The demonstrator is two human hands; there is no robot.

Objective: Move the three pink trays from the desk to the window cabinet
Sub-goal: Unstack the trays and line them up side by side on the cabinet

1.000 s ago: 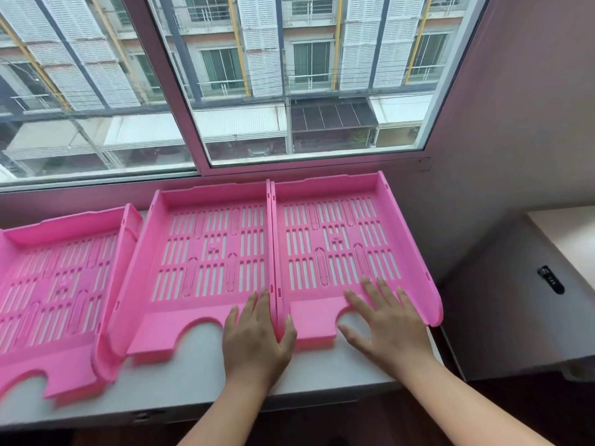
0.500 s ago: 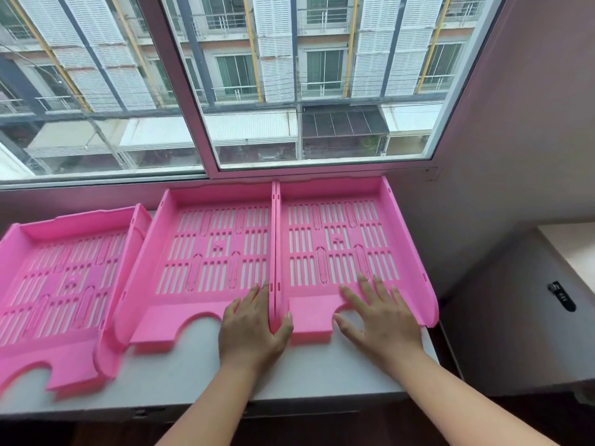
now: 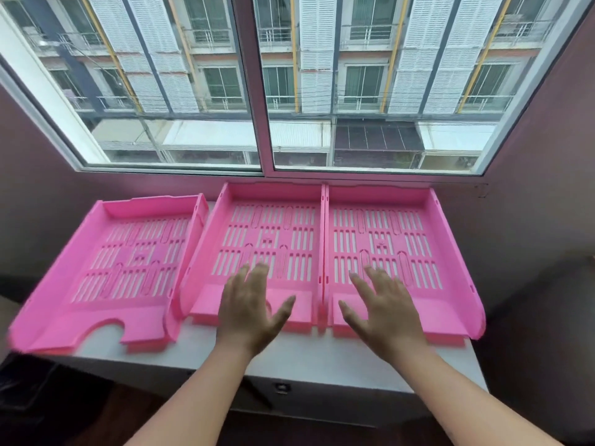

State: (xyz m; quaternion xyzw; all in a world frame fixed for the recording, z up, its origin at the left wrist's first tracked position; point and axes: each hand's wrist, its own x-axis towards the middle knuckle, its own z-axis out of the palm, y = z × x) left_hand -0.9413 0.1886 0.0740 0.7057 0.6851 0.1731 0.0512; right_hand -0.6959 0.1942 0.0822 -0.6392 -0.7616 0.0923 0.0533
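Three pink slotted trays lie side by side on the white top of the window cabinet (image 3: pixel 299 355). The left tray (image 3: pixel 106 284) sits slightly askew, its right wall against the middle tray (image 3: pixel 273 226). The middle tray and the right tray (image 3: pixel 392 226) stand wall to wall, pushed back under the window. My left hand (image 3: pixel 249 309) hovers over the front of the middle tray, fingers spread, holding nothing. My right hand (image 3: pixel 383 309) hovers over the front of the right tray, also spread and empty.
A large window (image 3: pixel 257 85) rises right behind the trays. Dark walls close in on both sides. The cabinet front has a small lock (image 3: pixel 280 387) below its edge. Dark floor lies below.
Both hands have lifted off the front edges of the middle and right trays and spread open. The view has swung left and up. The trays stay in place.
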